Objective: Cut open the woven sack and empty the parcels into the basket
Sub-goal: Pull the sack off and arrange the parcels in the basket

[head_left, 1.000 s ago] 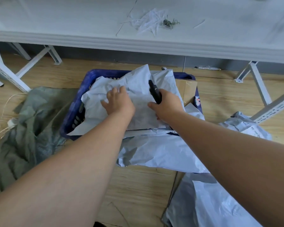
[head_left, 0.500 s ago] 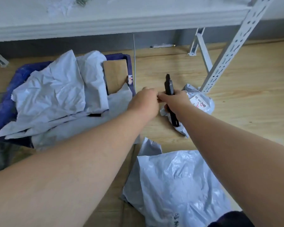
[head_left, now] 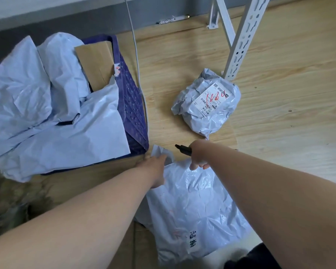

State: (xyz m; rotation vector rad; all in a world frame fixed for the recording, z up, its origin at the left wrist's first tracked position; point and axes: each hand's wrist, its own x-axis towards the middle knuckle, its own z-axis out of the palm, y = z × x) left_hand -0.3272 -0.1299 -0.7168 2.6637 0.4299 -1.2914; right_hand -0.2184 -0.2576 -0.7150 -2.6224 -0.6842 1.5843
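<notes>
Already the purple basket point(head_left: 133, 105) is heaped with pale parcels and a cardboard piece, so most of the emptying looks done; two parcels remain on the floor. A large grey parcel point(head_left: 194, 208) lies just in front of the basket's near corner, and a smaller labelled parcel point(head_left: 208, 103) sits well to its right, beside a white bench leg point(head_left: 242, 37). Compared with half a second ago, both hands have dropped from the small parcel to the large one: the left hand point(head_left: 156, 169) pinches its top corner, while the right hand point(head_left: 199, 155) grips a black cutter point(head_left: 182, 148) and touches the parcel's upper edge.
</notes>
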